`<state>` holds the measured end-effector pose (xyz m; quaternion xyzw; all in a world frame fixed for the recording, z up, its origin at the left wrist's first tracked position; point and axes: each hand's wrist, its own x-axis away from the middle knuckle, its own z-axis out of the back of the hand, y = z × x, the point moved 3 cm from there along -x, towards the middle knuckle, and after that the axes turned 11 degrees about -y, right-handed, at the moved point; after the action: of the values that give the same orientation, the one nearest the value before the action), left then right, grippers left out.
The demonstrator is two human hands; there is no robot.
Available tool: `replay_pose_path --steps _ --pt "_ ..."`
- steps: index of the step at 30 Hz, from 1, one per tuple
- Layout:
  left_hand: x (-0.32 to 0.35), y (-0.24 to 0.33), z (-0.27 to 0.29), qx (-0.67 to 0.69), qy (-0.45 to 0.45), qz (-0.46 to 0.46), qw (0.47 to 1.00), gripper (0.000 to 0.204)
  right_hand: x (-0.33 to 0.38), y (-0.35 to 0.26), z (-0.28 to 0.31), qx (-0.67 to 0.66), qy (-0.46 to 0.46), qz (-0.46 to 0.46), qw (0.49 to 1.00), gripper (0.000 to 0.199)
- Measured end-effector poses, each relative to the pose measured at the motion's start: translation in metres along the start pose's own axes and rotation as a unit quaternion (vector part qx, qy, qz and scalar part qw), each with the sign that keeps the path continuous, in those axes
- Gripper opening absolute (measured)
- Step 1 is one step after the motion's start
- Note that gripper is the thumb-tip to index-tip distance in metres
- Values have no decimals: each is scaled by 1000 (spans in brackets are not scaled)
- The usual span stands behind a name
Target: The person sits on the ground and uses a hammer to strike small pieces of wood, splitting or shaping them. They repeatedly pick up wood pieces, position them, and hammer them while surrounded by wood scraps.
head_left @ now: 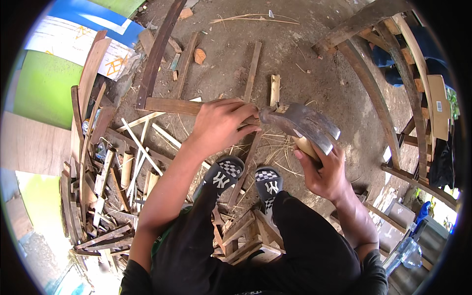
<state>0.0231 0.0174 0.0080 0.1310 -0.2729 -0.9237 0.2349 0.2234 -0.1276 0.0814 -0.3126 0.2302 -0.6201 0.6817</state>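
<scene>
In my right hand (327, 172) is a claw hammer (302, 123), held by its pale wooden handle. The dark metal head reaches left, its striking face close to the fingertips of my left hand (221, 123). That hand is closed over the right end of a brown wooden strip (169, 105), thumb and forefinger on either side of it. Whether a nail sits between those fingers I cannot make out. The strip's left end meets a longer dark wooden bar (158, 56) at a corner. Thinner wooden pieces (253, 69) stretch away beyond the strip.
Scrap wood (113, 196) lies heaped at the left, beside green and white panels (44, 88). More offcuts (250, 236) lie between my legs, behind my sandalled feet (268, 182). A wooden frame (368, 83) stands at the right, with a cardboard piece (437, 105) and a clear plastic bottle (407, 254) nearby.
</scene>
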Motion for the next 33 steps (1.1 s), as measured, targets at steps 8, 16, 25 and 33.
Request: replay_pose_path --steps 8,16,25,33 --pt "-5 1 6 -32 -27 18 999 43 0 -7 0 13 68 27 997 30" --pt "-8 2 3 -55 -68 47 995 41 -4 -13 7 101 48 107 988 41" --pt "-9 2 2 -45 -79 53 994 40 -5 -16 12 70 13 54 996 34" --pt "-12 3 2 -66 -104 57 991 44 10 3 -3 90 1 36 995 46"
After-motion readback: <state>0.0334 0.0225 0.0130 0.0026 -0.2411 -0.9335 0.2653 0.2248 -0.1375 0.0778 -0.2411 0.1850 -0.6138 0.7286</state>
